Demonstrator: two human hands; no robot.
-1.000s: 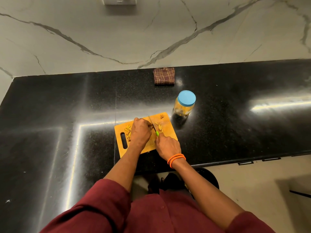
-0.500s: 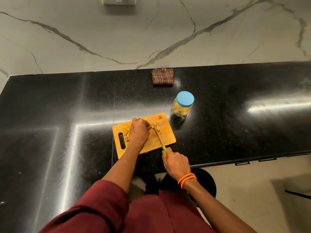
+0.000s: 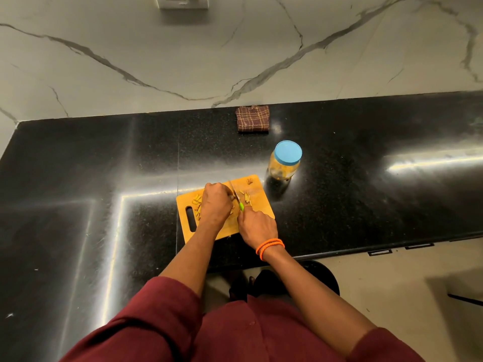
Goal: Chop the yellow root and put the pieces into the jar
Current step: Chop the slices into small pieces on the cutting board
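A wooden cutting board (image 3: 257,192) lies on the black counter. Cut yellow root pieces lie on it in two groups, a left pile (image 3: 197,205) and a right pile (image 3: 245,197). My left hand (image 3: 215,203) is curled over the board and holds a root piece down; the piece is mostly hidden under my fingers. My right hand (image 3: 257,226) grips a green-handled knife (image 3: 236,198), its blade right beside my left fingertips. The jar (image 3: 285,163), with a blue lid on and yellow contents, stands just beyond the board's far right corner.
A folded brown checked cloth (image 3: 253,118) lies at the back of the counter (image 3: 104,178) against the marble wall. The counter's front edge runs just behind my right wrist. A dark round stool (image 3: 321,278) stands on the floor below.
My right hand, which had drawn the knife back toward me half a second ago, has pushed it forward again, so the blade is once more against my left fingertips.
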